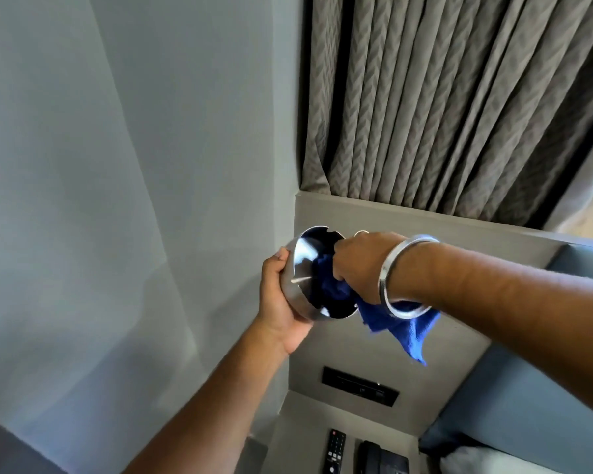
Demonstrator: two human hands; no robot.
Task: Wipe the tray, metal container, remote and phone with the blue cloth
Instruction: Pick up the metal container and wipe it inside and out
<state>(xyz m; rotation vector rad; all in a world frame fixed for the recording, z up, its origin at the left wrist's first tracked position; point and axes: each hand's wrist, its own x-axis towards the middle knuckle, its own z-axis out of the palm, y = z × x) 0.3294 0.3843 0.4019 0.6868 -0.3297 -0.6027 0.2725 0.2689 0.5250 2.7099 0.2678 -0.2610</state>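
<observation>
Fingers of the left hand (281,299) wrap around the outer wall of the metal container (300,285), closed firmly on it and holding it raised in the air with its open mouth tilted toward the right hand (360,265). This orientation exposes the interior for wiping. Fingers of the right hand are closed on the blue cloth (329,285), pressing a bunched portion inside the container (the loose tail hangs below the wrist, past a metal bangle (391,278)). Judged from this, the container step is in progress. Below, on the bedside surface (288,439), the remote (334,451) and the phone (380,458) lie side by side, near each other, awaiting their turn. No tray is visible.
</observation>
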